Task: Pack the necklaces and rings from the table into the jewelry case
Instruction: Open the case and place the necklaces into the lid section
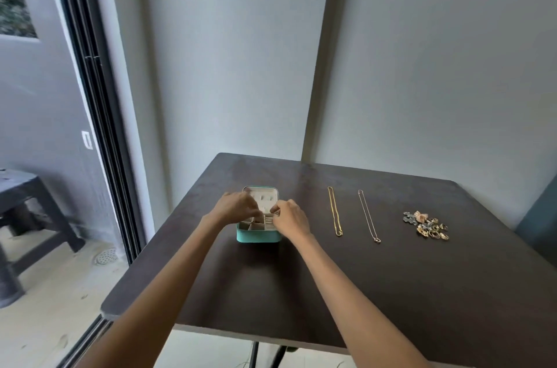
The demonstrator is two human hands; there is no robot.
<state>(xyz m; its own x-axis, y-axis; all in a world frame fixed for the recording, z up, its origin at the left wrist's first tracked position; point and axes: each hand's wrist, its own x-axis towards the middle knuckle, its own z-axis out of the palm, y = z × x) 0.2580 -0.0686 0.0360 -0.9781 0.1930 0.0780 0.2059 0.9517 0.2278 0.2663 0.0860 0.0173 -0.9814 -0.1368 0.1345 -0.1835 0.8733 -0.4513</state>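
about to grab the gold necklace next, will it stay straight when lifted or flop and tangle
The gold necklace will likely go limp: it is a thin chain laid doubled in a long narrow line on the table. Lifted from one end it should hang loose and may tangle. It looks light, and a push would probably bunch it, not slide it whole.

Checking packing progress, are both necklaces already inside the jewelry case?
No, the gold necklace and the thinner necklace lie stretched out on the table, right of the open jewelry case.
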